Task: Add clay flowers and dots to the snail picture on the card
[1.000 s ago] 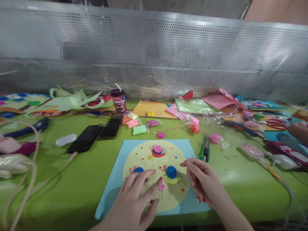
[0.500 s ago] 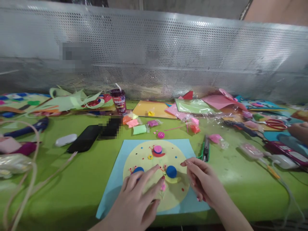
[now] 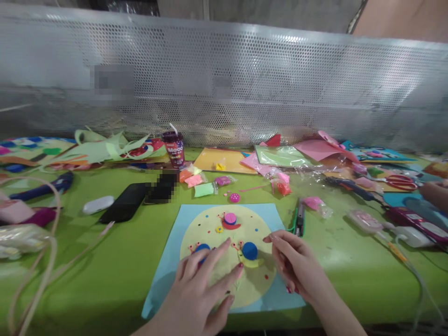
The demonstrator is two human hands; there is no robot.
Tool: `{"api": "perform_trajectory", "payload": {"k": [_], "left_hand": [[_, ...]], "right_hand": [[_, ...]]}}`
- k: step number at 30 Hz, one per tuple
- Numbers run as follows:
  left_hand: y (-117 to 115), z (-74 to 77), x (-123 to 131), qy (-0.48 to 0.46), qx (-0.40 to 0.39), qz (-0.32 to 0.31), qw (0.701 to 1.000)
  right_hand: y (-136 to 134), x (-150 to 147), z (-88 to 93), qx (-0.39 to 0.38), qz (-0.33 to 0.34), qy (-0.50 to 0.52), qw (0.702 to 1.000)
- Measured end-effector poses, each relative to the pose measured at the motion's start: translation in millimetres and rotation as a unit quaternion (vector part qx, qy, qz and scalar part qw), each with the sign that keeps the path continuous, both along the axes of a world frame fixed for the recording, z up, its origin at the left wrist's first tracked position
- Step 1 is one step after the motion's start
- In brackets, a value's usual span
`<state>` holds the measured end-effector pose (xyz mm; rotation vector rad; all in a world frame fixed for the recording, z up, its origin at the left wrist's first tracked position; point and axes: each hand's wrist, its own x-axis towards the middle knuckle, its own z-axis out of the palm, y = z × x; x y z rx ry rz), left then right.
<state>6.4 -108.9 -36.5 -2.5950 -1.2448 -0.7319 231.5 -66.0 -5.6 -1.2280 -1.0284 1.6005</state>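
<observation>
A light-blue sheet with a pale yellow circle (image 3: 255, 289) lies before me, decorated with snail figures and small dots. My left hand (image 3: 201, 280) rests on it, fingers spread and holding nothing, partly covering the left blue-shelled snail (image 3: 203, 251). Just right of its index fingertip is another snail with a blue shell (image 3: 249, 251). My right hand (image 3: 289, 256) is at the circle's right edge, thumb and index finger pinched together; whatever is between them is too small to make out. Near the top sits a snail with a pink shell (image 3: 230, 219).
Behind the sheet are a pink dotted disc (image 3: 234, 198), bagged clay (image 3: 206, 189) and a dark cup (image 3: 174, 149). A box cutter (image 3: 300, 218) lies to the right, phones (image 3: 126, 202) to the left. Another person's hand (image 3: 436, 193) is at the far right.
My left index finger and thumb have shifted slightly, and the finger now covers the pink flower below the middle snail. My right hand keeps its pinch in nearly the same place.
</observation>
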Motion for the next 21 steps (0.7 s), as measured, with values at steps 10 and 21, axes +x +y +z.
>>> {"api": "perform_trajectory", "payload": {"k": [10, 21], "left_hand": [[-2.8, 12.8, -0.9, -0.034, 0.034, 0.056, 0.997], [84.1, 53.0, -34.3, -0.116, 0.026, 0.162, 0.980]], "right_hand": [[1.4, -1.8, -2.0, 0.009, -0.005, 0.027, 1.000], [3.2, 2.1, 19.9, 0.135, -0.023, -0.056, 0.989]]}}
